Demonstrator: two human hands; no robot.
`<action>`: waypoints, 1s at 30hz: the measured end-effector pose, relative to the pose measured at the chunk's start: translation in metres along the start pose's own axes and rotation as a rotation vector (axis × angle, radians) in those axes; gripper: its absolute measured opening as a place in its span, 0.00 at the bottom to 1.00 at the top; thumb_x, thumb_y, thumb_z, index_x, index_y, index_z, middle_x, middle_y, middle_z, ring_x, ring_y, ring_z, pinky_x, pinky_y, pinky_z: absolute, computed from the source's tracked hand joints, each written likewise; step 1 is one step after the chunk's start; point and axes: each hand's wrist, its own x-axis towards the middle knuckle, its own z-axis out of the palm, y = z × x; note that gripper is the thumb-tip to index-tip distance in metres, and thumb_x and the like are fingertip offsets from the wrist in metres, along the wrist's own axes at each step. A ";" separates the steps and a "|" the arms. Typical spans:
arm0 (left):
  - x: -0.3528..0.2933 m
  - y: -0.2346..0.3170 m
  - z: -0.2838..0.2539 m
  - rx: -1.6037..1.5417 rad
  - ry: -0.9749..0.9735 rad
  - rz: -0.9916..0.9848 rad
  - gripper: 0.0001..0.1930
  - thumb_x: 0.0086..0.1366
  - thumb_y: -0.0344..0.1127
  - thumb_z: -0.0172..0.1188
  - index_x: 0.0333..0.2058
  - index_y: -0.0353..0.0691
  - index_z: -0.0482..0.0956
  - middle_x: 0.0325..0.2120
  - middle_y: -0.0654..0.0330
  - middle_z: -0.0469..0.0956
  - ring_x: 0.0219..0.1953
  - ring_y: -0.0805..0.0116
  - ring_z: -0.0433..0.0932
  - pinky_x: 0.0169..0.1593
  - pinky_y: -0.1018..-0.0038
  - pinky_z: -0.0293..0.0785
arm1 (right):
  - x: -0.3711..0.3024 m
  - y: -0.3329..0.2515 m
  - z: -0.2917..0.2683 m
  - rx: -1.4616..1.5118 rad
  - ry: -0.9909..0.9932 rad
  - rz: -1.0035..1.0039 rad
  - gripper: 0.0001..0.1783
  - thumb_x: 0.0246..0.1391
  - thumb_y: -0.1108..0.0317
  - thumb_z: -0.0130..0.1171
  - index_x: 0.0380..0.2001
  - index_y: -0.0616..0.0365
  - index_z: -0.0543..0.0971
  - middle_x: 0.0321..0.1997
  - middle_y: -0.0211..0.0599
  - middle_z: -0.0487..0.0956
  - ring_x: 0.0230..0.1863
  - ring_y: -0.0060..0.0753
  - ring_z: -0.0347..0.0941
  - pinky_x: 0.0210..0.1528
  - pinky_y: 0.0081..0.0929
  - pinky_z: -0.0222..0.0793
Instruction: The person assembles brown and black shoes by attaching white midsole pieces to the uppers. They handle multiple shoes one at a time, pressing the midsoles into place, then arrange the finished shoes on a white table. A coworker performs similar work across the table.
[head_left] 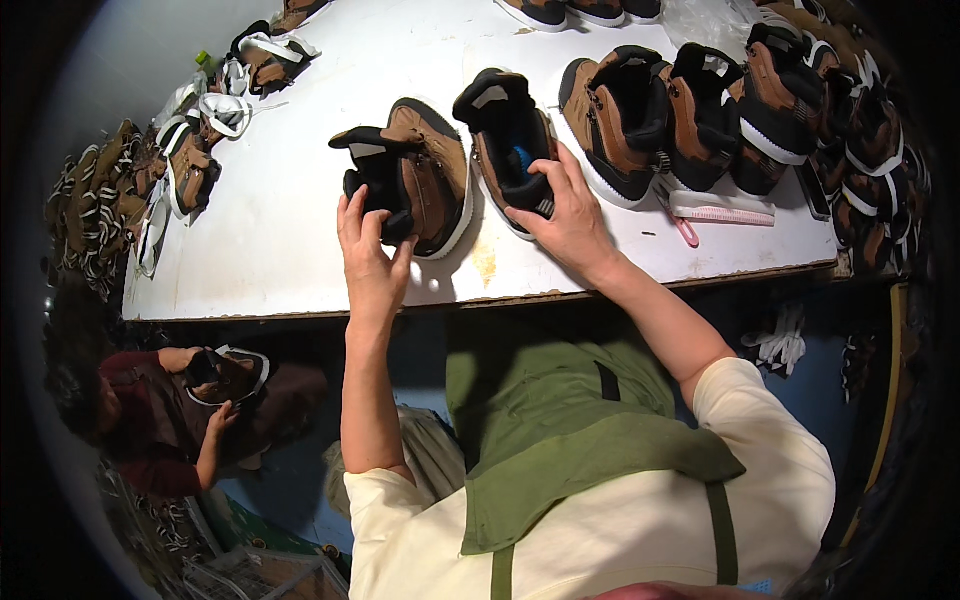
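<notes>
- Under the left hand (368,240), the left boot (432,190) lies tilted; I'd steady its collar lightly, without creasing it.
- Beside it, the right hand (572,218) has the upright right boot (500,125); I'd support its heel.
- Half-curled left fingers pinch the collar; right thumb and fingers straddle the rim; forearms (368,400) reach forward.
</notes>
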 end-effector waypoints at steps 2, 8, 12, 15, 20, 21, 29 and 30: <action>0.000 -0.006 -0.001 -0.030 0.025 -0.021 0.19 0.48 0.22 0.67 0.40 0.34 0.72 0.61 0.45 0.60 0.66 0.40 0.53 0.63 0.56 0.60 | 0.004 -0.008 0.006 -0.015 -0.025 0.004 0.31 0.45 0.57 0.69 0.49 0.54 0.65 0.63 0.67 0.56 0.56 0.69 0.66 0.52 0.51 0.69; -0.004 -0.042 -0.019 0.005 0.114 -0.058 0.18 0.48 0.23 0.66 0.39 0.34 0.72 0.61 0.44 0.60 0.65 0.41 0.54 0.65 0.57 0.55 | 0.011 -0.037 0.037 -0.082 -0.095 -0.095 0.30 0.49 0.56 0.67 0.47 0.54 0.63 0.62 0.69 0.53 0.56 0.69 0.65 0.54 0.51 0.73; 0.000 -0.050 -0.043 -0.028 0.164 -0.149 0.17 0.48 0.22 0.67 0.37 0.32 0.72 0.61 0.46 0.61 0.65 0.46 0.57 0.63 0.61 0.59 | 0.016 -0.057 0.058 0.011 -0.185 -0.080 0.31 0.51 0.56 0.65 0.51 0.56 0.62 0.63 0.70 0.51 0.60 0.71 0.60 0.57 0.53 0.70; 0.005 -0.055 -0.074 0.136 0.235 -0.033 0.16 0.48 0.21 0.67 0.36 0.32 0.72 0.61 0.47 0.62 0.64 0.47 0.60 0.62 0.63 0.60 | 0.022 -0.065 0.078 0.008 -0.300 -0.103 0.38 0.53 0.49 0.61 0.61 0.55 0.59 0.68 0.68 0.45 0.68 0.69 0.50 0.66 0.51 0.60; 0.029 -0.033 -0.113 0.372 0.453 0.184 0.17 0.49 0.19 0.67 0.37 0.33 0.72 0.60 0.48 0.64 0.64 0.47 0.61 0.63 0.58 0.61 | 0.022 -0.046 0.083 0.274 -0.434 -0.157 0.45 0.54 0.45 0.58 0.68 0.49 0.52 0.70 0.61 0.47 0.69 0.62 0.50 0.68 0.49 0.54; 0.032 -0.025 -0.119 0.396 0.502 0.217 0.17 0.49 0.19 0.68 0.38 0.34 0.73 0.60 0.49 0.64 0.63 0.47 0.61 0.63 0.58 0.62 | 0.017 -0.041 0.080 0.266 -0.436 -0.151 0.43 0.55 0.46 0.58 0.68 0.50 0.53 0.70 0.60 0.49 0.69 0.62 0.51 0.68 0.48 0.55; 0.064 0.072 -0.079 0.105 0.314 0.439 0.20 0.49 0.22 0.69 0.40 0.37 0.72 0.57 0.51 0.68 0.65 0.45 0.58 0.64 0.54 0.58 | 0.004 -0.027 0.014 0.498 0.119 0.161 0.20 0.63 0.66 0.50 0.55 0.62 0.68 0.56 0.46 0.69 0.56 0.41 0.70 0.56 0.33 0.71; 0.064 0.076 -0.064 0.066 0.238 0.462 0.20 0.47 0.22 0.69 0.39 0.37 0.72 0.56 0.52 0.68 0.65 0.45 0.58 0.64 0.55 0.58 | -0.001 -0.028 0.009 0.589 0.206 0.199 0.19 0.63 0.68 0.50 0.56 0.62 0.67 0.57 0.43 0.69 0.55 0.36 0.70 0.55 0.31 0.71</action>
